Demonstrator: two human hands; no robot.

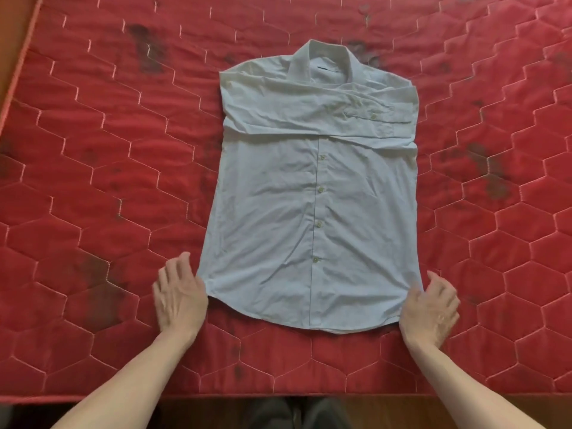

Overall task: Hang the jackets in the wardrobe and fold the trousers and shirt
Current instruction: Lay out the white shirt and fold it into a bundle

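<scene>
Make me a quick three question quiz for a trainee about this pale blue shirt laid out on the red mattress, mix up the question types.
1. True or false: the sleeves of the pale blue button-up cotton shirt are folded across its chest.
2. Where are the left hand and right hand? A) on the collar B) at the two bottom hem corners C) off the red quilted mattress
3. Fill in: the shirt lies with its button side facing ____.

Key
1. True: one sleeve with its cuff lies across the chest below the collar.
2. B
3. Up
</scene>
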